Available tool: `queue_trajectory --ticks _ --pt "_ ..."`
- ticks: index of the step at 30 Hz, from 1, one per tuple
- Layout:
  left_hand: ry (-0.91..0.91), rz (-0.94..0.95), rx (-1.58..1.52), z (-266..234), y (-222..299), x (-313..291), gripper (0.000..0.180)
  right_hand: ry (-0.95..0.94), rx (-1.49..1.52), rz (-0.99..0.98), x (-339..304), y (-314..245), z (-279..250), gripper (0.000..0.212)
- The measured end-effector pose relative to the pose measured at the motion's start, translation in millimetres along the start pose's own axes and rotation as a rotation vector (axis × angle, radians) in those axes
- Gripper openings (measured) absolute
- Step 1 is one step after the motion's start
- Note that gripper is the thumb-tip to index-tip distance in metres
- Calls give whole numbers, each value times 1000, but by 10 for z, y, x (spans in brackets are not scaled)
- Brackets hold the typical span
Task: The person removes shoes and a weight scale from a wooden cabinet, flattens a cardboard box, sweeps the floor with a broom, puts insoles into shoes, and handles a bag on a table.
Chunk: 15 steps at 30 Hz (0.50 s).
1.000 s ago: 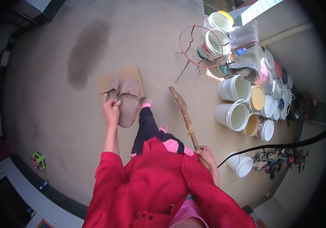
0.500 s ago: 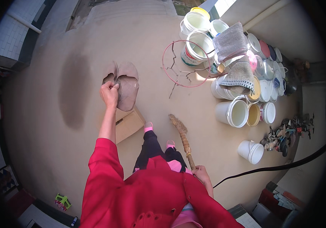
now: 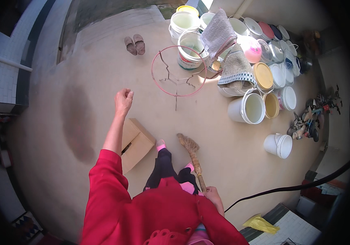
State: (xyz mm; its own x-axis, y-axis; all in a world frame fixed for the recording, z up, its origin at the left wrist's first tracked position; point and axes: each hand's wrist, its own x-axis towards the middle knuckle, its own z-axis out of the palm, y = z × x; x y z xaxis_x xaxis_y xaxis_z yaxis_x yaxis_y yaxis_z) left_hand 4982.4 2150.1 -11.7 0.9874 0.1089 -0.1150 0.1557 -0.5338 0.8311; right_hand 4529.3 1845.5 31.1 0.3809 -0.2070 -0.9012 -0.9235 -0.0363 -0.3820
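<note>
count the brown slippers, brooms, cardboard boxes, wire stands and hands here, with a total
Brown slippers: 2
Broom: 1
Box: 1
Wire stand: 1
Hands: 2
Total: 7

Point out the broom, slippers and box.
Broom (image 3: pixel 195 163): head view, on the handle below the bristles.
Slippers (image 3: pixel 140 47): head view, on the right-hand slipper of the pair.
Box (image 3: pixel 140 150): head view, on the face beside the dark slit.

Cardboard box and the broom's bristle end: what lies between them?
Between box and broom bristles, the head view shows your left pink shoe, then bare floor.
</note>
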Motion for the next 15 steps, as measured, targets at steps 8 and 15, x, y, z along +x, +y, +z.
queue_trajectory --ticks 8,15 --pt "-559 -273 347 994 -914 -2857 15 60 164 -78 29 751 -148 14" --pt "-738 292 552 1849 213 -3053 23 163 396 -175 -56 1562 -580 14"
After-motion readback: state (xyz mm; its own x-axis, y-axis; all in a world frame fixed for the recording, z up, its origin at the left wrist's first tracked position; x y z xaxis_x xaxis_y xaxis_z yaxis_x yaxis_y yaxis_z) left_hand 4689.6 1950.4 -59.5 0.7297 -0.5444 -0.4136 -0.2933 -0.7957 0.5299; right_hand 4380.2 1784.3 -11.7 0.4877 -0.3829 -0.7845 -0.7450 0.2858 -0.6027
